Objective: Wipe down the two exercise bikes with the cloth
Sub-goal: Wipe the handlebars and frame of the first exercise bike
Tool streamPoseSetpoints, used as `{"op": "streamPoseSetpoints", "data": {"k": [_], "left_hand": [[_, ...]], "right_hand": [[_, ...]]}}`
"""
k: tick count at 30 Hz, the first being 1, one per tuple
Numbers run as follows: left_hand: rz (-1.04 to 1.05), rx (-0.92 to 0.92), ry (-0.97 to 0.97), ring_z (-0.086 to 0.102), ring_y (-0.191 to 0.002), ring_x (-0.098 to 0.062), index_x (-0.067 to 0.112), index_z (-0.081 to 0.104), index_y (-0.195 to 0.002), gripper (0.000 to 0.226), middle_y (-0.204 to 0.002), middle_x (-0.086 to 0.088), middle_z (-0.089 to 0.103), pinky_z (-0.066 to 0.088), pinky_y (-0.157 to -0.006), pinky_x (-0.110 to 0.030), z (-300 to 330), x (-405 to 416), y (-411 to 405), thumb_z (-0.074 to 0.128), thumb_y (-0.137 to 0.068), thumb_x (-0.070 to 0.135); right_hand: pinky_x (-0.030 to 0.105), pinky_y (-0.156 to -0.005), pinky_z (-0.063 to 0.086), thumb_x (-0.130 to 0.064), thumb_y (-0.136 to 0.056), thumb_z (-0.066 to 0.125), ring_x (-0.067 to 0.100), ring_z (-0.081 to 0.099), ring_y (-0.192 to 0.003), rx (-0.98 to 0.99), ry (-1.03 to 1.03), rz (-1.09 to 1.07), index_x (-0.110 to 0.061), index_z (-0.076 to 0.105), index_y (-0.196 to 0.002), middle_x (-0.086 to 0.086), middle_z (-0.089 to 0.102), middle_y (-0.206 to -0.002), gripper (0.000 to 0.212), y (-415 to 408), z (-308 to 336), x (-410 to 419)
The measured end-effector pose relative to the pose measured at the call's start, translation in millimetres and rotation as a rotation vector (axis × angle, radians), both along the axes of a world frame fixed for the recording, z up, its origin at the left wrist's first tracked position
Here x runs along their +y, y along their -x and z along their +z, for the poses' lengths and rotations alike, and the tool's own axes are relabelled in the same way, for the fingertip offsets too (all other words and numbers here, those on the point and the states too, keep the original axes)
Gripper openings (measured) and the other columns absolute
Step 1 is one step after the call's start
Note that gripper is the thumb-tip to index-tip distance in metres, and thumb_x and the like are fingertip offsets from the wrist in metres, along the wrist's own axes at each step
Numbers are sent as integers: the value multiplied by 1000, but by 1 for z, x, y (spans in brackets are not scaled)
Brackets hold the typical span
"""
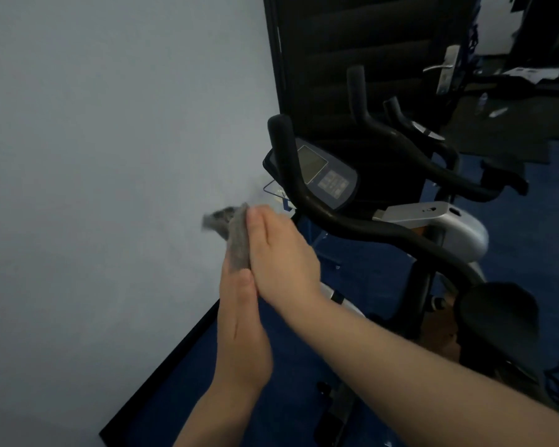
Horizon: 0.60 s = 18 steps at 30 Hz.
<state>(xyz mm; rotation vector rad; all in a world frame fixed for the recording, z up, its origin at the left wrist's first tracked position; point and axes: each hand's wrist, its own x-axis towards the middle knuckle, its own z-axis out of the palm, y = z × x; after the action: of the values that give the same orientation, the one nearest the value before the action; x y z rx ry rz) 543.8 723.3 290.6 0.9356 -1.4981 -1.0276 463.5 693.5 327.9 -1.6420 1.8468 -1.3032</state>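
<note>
Head view: both hands meet in front of the wall (94, 156), w/ a grey cloth (236, 237) pressed flat between the palms. Left hand (242, 321) lies under/behind the cloth, fingers straight, thumb laid along its lower edge. Right hand (278, 253) covers it from the right, fingers straight & together, not curled. Cloth's upper end sticks out past the fingertips, blurred. Hands sit just left of the near exercise bike (449, 230), not touching it. Its black handlebar (352, 221) curves just beside the right hand; console (323, 175) w/ grey screen & buttons sits behind the bar. Black saddle (497, 311) at lower right. Second exercise bike (439, 156) stands behind the first, handlebars upright, near a dark door (352, 59) w/ a metal handle (439, 67). Floor (207, 398) is blue.
</note>
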Motion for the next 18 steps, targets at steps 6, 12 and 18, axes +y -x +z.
{"op": "streamPoseSetpoints", "data": {"k": [6, 12, 18], "left_hand": [[8, -100, 92, 29, -138, 8, 32, 38, -144, 56, -148, 24, 38, 24, -106, -5, 3, 3, -17, 23, -94, 54], [-38, -88, 160, 40, -128, 13, 15, 40, -144, 50, -142, 17, 45, 30, -97, 0, 16, -12, -13, 26, -100, 33], [-166, -465, 528, 52, -119, -3, 15, 57, -129, 37, -126, 9, 60, 38, -101, -19, 34, -50, -2, 35, -101, 25]], "right_hand": [[35, -58, 48, -42, -99, 24, 20, 59, -85, 505, 65, 73, -26, 25, -136, -3, 49, -115, 41, 30, -23, 28], [32, -57, 37, -33, -98, 30, 23, 58, -92, 630, 10, -2, -17, 25, -141, 5, 50, -121, 47, 15, -23, 13], [29, -66, 49, -56, -91, 20, 18, 59, -88, 687, -165, -111, -19, 35, -139, 0, 55, -109, 63, 49, -52, 94]]}}
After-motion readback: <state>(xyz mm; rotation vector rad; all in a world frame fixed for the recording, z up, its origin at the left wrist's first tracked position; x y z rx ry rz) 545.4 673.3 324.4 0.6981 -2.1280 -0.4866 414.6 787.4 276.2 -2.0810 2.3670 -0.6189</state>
